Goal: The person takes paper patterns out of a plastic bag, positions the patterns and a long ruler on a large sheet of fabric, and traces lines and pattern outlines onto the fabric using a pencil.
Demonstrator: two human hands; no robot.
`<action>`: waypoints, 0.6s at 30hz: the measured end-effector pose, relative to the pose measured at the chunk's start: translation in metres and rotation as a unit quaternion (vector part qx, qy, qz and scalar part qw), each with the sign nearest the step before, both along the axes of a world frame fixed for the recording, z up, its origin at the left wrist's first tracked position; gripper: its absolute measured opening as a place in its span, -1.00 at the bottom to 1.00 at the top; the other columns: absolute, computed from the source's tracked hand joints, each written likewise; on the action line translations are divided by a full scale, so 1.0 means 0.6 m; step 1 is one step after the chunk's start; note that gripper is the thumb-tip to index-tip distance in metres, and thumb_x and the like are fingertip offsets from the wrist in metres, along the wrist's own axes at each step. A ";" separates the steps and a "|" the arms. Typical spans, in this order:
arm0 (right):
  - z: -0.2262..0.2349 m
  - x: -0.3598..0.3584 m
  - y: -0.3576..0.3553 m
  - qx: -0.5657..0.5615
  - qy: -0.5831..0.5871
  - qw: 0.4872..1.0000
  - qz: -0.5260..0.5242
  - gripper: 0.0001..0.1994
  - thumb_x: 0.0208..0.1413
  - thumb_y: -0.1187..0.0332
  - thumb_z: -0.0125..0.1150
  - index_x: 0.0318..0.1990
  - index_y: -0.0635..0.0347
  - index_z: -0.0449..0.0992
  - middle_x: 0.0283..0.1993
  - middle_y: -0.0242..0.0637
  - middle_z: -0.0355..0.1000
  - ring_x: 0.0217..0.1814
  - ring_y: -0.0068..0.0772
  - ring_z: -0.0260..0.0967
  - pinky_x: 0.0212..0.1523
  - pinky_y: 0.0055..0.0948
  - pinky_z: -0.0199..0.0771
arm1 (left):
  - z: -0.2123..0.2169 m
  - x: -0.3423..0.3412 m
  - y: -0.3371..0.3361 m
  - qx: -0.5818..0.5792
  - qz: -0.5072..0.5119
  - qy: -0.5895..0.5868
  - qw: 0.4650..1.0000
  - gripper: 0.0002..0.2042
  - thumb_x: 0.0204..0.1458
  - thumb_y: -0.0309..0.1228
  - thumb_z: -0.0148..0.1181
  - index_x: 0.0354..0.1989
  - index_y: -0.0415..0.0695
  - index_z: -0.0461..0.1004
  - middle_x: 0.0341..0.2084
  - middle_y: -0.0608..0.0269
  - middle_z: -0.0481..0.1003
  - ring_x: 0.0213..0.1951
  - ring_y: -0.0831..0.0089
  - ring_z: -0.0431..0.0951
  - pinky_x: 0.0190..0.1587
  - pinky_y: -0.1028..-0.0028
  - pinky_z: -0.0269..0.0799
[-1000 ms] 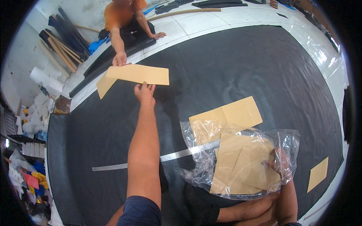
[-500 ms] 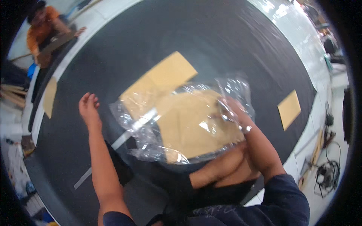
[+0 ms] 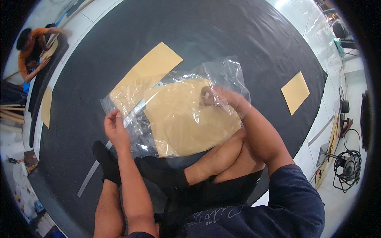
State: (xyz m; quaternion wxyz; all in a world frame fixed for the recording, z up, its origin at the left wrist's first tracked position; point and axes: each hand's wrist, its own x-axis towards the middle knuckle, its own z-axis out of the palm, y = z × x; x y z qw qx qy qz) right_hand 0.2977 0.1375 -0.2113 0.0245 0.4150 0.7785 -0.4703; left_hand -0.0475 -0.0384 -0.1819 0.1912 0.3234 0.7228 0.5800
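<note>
A clear plastic bag (image 3: 226, 73) with a tan sheet of card or paper (image 3: 186, 131) in it lies across my lap and the dark cloth. At the bag's left edge, the fingers of my left hand (image 3: 118, 129) pinch the plastic. My right hand (image 3: 216, 96) is over the upper right of the tan sheet, seemingly inside the bag, its fingers curled and slightly blurred; what they hold, if anything, is hidden. Partly under the bag, a long tan piece (image 3: 154, 59) rests on the cloth. A metal ruler (image 3: 90, 176) runs beneath the bag's left side.
Black cloth (image 3: 246, 35) covers the floor around me. One tan piece (image 3: 295, 93) lies at the right, another (image 3: 47, 107) at the left edge. A fan with a cord (image 3: 348, 166) stands at the right. At the far left, a person in orange (image 3: 29, 51) handles a tan piece.
My left hand has moved right and closed on the bag's edge. My right hand has shifted left over the tan sheet. The whole view has shifted slightly.
</note>
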 end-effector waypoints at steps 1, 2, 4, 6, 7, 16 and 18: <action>-0.013 0.011 0.000 0.056 0.049 0.997 0.011 -0.33 -0.13 -0.11 0.43 0.01 0.27 0.51 0.00 0.01 0.50 0.09 -0.05 0.45 0.04 -0.18 0.40 | 0.001 0.007 -0.003 -0.011 0.013 -0.004 1.000 -0.85 0.23 -0.48 0.12 -0.10 -0.27 0.47 -0.18 0.24 0.51 -0.10 0.52 0.48 0.02 0.52 0.35; -0.017 0.009 -0.009 0.052 0.051 0.997 0.008 -0.33 -0.13 -0.11 0.43 0.01 0.27 0.51 0.00 0.01 0.50 0.09 -0.05 0.45 0.04 -0.18 0.40 | 0.002 0.005 -0.011 -0.015 0.010 -0.002 1.000 -0.85 0.23 -0.48 0.12 -0.10 -0.27 0.47 -0.18 0.24 0.51 -0.10 0.52 0.48 0.02 0.52 0.35; -0.023 -0.002 -0.024 -0.063 0.191 0.971 -0.131 -0.26 -0.21 -0.08 0.49 0.07 0.25 0.45 0.04 0.00 0.48 0.13 -0.04 0.42 0.09 -0.17 0.38 | 0.006 -0.006 -0.029 -0.013 0.016 0.031 0.999 -0.85 0.23 -0.48 0.12 -0.10 -0.28 0.46 -0.17 0.22 0.51 -0.10 0.50 0.48 0.03 0.50 0.35; -0.023 -0.013 -0.023 0.034 0.118 0.987 -0.109 -0.19 -0.29 -0.08 0.55 0.09 0.25 0.41 0.06 0.01 0.44 0.16 0.00 0.39 0.14 -0.13 0.37 | 0.009 -0.005 -0.039 -0.018 0.022 0.026 0.999 -0.85 0.24 -0.48 0.11 -0.10 -0.28 0.46 -0.17 0.22 0.51 -0.09 0.49 0.48 0.04 0.49 0.35; -0.022 -0.020 -0.021 0.163 -0.008 0.986 -0.036 -0.15 -0.33 -0.08 0.58 0.10 0.26 0.40 0.06 0.02 0.42 0.19 0.04 0.37 0.17 -0.10 0.36 | 0.010 -0.003 -0.042 -0.022 0.033 0.020 0.999 -0.85 0.24 -0.48 0.11 -0.10 -0.28 0.46 -0.16 0.21 0.51 -0.09 0.48 0.48 0.04 0.49 0.35; -0.049 -0.046 -0.012 0.385 -0.158 0.905 -0.085 -0.68 0.02 0.26 0.22 -0.10 0.20 0.41 0.00 0.04 0.37 0.05 0.03 0.39 -0.03 -0.01 0.41 | 0.017 0.014 -0.055 -0.018 0.010 0.079 0.997 -0.84 0.24 -0.46 0.11 -0.10 -0.27 0.47 -0.18 0.25 0.51 -0.16 0.53 0.47 -0.07 0.52 0.35; -0.057 -0.035 0.008 0.337 -0.177 0.922 -0.071 -0.34 -0.18 0.03 0.41 0.04 0.22 0.36 0.09 0.06 0.34 0.17 0.06 0.32 0.08 0.03 0.36 | 0.022 0.023 -0.053 -0.027 0.001 0.087 0.996 -0.84 0.23 -0.46 0.11 -0.09 -0.26 0.47 -0.19 0.25 0.51 -0.17 0.52 0.47 -0.07 0.52 0.36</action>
